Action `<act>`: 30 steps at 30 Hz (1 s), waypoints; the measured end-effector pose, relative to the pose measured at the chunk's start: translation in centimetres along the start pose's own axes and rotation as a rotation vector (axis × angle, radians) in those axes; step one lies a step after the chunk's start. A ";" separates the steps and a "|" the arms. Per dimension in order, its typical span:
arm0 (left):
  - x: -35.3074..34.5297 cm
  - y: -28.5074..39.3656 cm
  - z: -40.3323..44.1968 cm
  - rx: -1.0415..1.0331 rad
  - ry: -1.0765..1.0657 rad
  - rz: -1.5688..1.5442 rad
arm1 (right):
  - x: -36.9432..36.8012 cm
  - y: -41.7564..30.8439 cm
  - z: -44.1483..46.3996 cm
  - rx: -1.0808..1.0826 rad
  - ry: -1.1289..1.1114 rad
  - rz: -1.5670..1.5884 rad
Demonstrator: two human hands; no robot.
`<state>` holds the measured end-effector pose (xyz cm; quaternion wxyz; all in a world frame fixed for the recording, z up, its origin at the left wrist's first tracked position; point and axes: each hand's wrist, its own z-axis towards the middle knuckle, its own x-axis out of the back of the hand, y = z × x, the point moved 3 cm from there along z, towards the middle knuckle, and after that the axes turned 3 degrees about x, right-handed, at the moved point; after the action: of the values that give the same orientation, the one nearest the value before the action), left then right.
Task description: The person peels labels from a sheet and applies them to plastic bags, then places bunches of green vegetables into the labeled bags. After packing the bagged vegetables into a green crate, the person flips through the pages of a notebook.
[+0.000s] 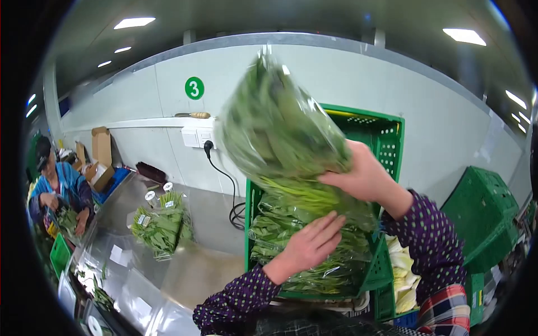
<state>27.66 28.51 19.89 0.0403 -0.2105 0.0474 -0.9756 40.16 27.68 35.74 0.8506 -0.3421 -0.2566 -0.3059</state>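
My right hand (367, 176) grips a clear plastic bag of leafy greens (280, 120) near its stem end. The bag is lifted and tilted above the green crate, its leafy end pointing up and slightly blurred. My left hand (308, 246) has its fingers stretched out flat, the tips by the lower stem end of that bag; whether they press on it I cannot tell. Beneath both hands, the green crate (399, 147) holds several more bagged greens (280, 229).
Bundled greens (159, 229) lie on the metal table (204, 274) at left, near white rolls (151, 197). A black cable (224, 173) hangs from a wall socket. A knife (196, 115) rests on the ledge. Another person (61, 190) handles greens at far left. Green crates (482, 210) stand right.
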 end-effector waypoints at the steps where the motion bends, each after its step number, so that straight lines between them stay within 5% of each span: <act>1: -0.2 0.2 -0.1 0.005 -0.009 -0.038 | 1.1 -0.6 -1.1 0.081 0.117 -0.153; 2: -0.2 0.5 -1.2 0.007 0.002 -0.024 | 2.0 -0.6 -2.1 0.157 0.200 -0.281; 4: 0.9 -0.2 -5.2 0.364 0.003 -0.042 | 2.8 0.3 -4.0 0.217 0.350 -0.506; 8: 4.4 -1.7 -12.8 0.755 0.213 0.083 | -1.2 6.2 -6.2 0.085 0.208 -0.855; 11: 6.4 -7.5 -21.7 1.353 0.802 -0.145 | -8.7 12.2 -8.8 0.181 -0.033 -0.834; 14: 9.4 -13.8 -33.0 1.764 1.190 -0.298 | -9.7 18.1 -11.4 -0.113 -0.142 -0.499; 17: 14.0 -18.2 -42.8 1.896 1.409 -0.310 | -7.6 16.2 -10.5 -0.200 -0.193 -0.477; 20: 18.0 -21.8 -47.4 1.951 1.550 0.062 | -5.9 11.5 -8.5 -0.234 -0.187 -0.484; 22: 20.5 -23.1 -48.4 1.905 1.392 0.829 | -5.7 10.7 -8.6 -0.286 -0.064 -0.432; 23: 21.1 -23.3 -48.1 1.916 1.391 0.825 | -5.6 10.6 -9.0 -0.355 0.066 -0.362; 25: 21.2 -24.4 -47.0 1.945 1.535 -0.236 | -6.5 9.9 -9.4 -0.351 0.065 -0.365; 29: 20.1 -25.9 -47.7 1.988 1.567 -0.327 | -8.0 7.3 -8.5 -0.156 0.072 -0.455; 30: 21.0 -26.1 -48.1 2.002 1.371 -0.134 | -8.1 6.8 -8.3 -0.155 0.075 -0.456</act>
<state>-12.87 55.96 -12.39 0.1011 0.4712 -0.7266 -0.4898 41.27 28.22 22.38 0.7396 -0.3282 -0.2713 -0.5213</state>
